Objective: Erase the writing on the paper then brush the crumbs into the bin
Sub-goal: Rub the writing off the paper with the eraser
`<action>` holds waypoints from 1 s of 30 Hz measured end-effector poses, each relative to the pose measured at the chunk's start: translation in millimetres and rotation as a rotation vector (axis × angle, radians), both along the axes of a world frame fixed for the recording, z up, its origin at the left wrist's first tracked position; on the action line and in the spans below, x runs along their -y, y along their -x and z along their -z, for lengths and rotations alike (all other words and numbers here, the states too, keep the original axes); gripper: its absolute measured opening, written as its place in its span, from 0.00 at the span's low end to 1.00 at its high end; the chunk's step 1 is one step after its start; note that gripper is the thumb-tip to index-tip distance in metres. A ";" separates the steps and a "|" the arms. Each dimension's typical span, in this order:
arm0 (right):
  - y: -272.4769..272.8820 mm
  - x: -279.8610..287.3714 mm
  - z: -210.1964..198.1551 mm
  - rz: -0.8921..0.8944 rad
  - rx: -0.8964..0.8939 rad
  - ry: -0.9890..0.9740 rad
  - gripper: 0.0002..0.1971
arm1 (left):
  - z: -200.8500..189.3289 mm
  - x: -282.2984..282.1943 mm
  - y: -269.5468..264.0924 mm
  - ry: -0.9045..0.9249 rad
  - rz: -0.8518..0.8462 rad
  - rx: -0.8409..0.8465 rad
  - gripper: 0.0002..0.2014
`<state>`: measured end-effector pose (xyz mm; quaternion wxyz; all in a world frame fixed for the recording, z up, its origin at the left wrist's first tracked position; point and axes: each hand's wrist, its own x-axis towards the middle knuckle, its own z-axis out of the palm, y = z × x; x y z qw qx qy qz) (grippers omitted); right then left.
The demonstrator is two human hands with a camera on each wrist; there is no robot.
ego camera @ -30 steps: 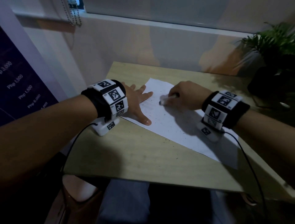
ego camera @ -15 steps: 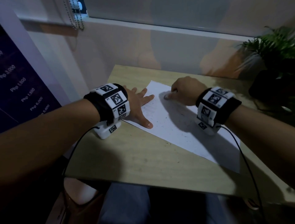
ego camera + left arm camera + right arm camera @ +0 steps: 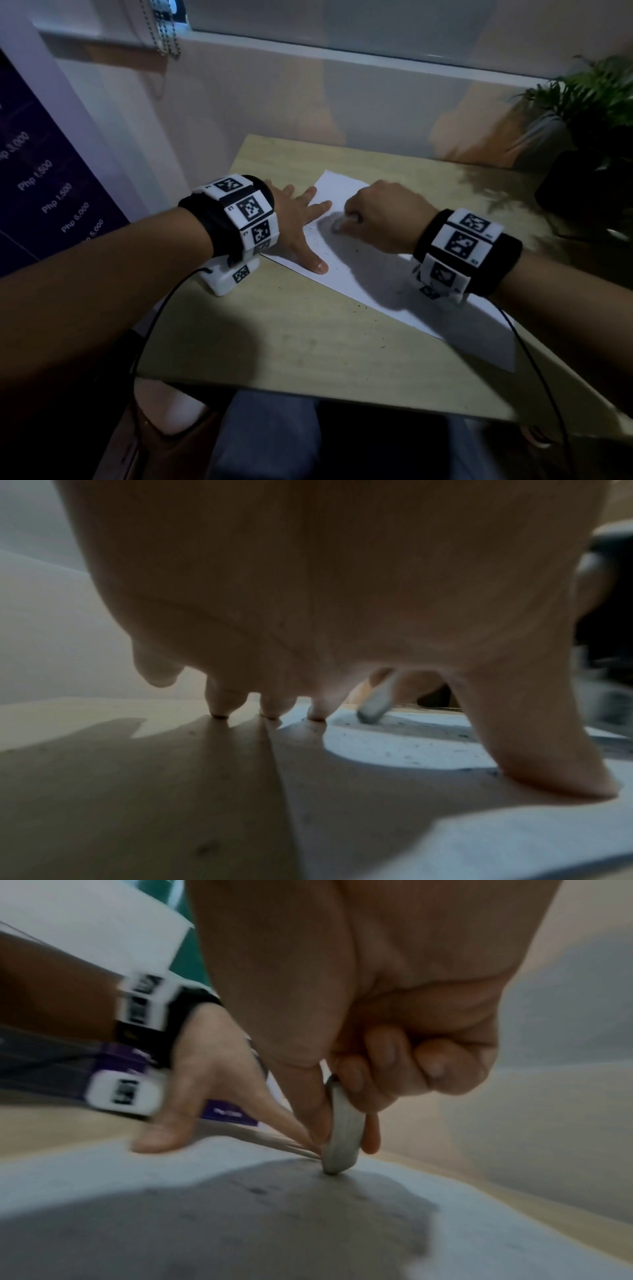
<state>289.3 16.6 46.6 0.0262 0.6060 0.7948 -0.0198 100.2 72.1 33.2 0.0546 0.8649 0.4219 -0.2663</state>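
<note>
The right hand (image 3: 380,219) pinches a flat grey eraser (image 3: 342,1131) onto white paper (image 3: 376,284) at 12 o'clock; the left hand (image 3: 298,226), fingers spread flat, pins the paper's 9 o'clock edge to the pale wood-grain surface (image 3: 274,342), dark crumbs (image 3: 356,305) scattered.

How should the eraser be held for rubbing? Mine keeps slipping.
Pinch the eraser on its two broad flat faces from above, thumb against fingers, as the right hand does; the thin slab stands tilted, its narrow end on the paper.

Pale wooden table (image 3: 274,342) at centre; potted plant (image 3: 592,113) at two o'clock; purple price poster (image 3: 51,192) at nine o'clock; beaded blind chain (image 3: 164,31) at eleven o'clock.
</note>
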 end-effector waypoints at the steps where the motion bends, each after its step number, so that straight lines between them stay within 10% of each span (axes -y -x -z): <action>1: 2.9 4.4 -0.1 -0.046 -0.037 0.046 0.23 | 0.0 0.3 -0.3 -0.002 0.000 -0.004 0.64; 8: -13.8 -17.8 -3.8 0.122 -0.015 0.001 0.26 | -4.4 3.6 -0.8 0.021 -0.006 -0.006 0.64; 25: 9.2 23.4 2.4 -0.125 0.051 -0.056 0.21 | -1.5 1.7 -2.0 -0.001 -0.003 -0.013 0.63; 30: -15.9 -9.6 -5.6 0.082 -0.032 0.038 0.28 | -3.0 1.9 -1.3 0.018 -0.002 -0.013 0.65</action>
